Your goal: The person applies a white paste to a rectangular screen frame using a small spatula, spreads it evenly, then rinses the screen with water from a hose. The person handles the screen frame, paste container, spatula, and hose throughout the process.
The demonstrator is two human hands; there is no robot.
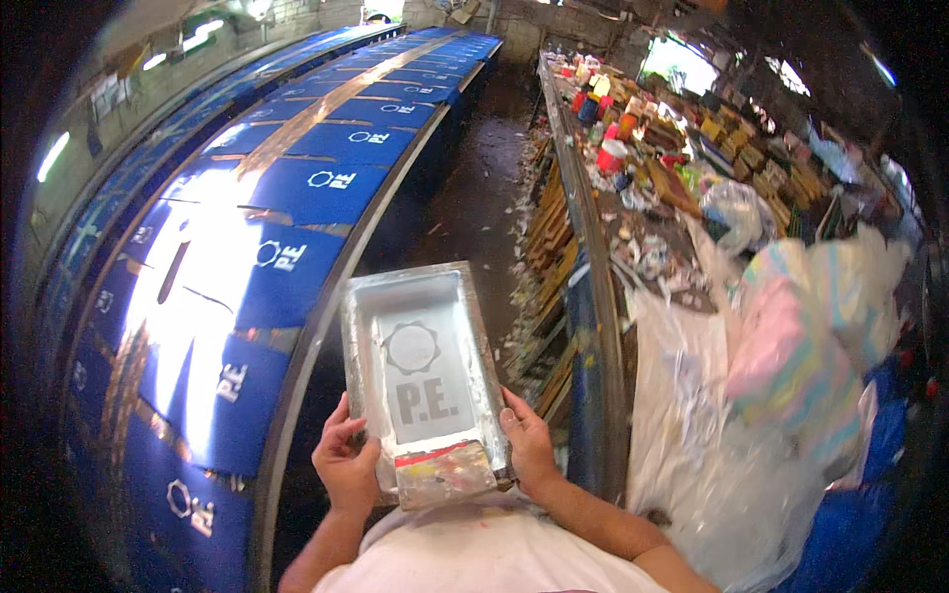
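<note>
A screen-printing frame is held low in front of me, its pale mesh showing a stencil of a ring emblem and lettering. A paint-smeared squeegee with a red strip lies across its near end. My left hand is closed on the frame's left side, its fingers curled at the edge. Opposite it, my right hand grips the right side with the thumb on the rim. Part of each hand's fingers is hidden by the frame.
On the left, a long table bears blue pieces printed with white emblems, under glare. Another runs behind it. A dark aisle leads away. On the right, a cluttered bench carries paint containers, wooden frames, white cloth and pastel-patterned bundles.
</note>
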